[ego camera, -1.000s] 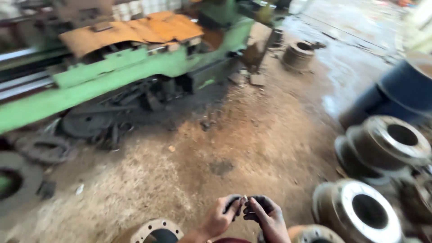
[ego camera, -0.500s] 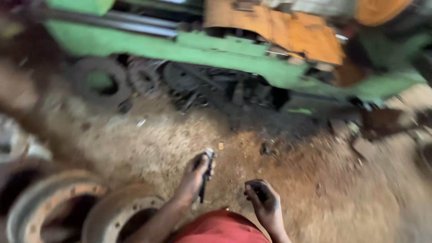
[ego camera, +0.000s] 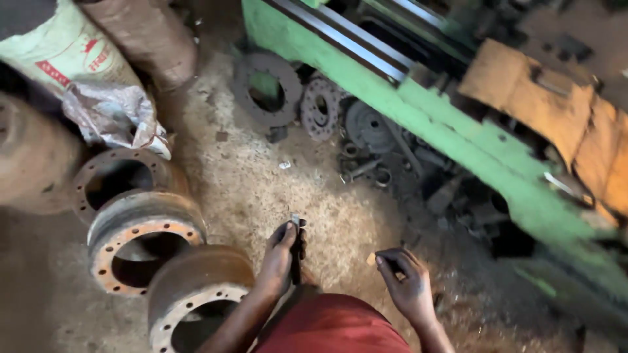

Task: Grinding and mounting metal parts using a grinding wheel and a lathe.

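Note:
My left hand (ego camera: 280,259) grips a short dark metal tool bit (ego camera: 296,243), held upright over the sawdust-covered floor. My right hand (ego camera: 407,282) is curled to its right, pinching a small pale piece (ego camera: 371,259) between the fingertips. Both hands hover above my red-clothed knee (ego camera: 333,325). Three rusty brake drums (ego camera: 144,236) stand just left of my left arm.
A long green lathe bed (ego camera: 451,134) runs diagonally across the upper right, with an orange cloth (ego camera: 562,111) on it. Dark gears and discs (ego camera: 320,108) lie under it. Sacks (ego camera: 72,59) lean at the upper left.
The camera has swung left and down. The lathe has shifted to the right, and sacks and more drums have come into view. My hands stay apart, the left still gripping the dark tool bit.

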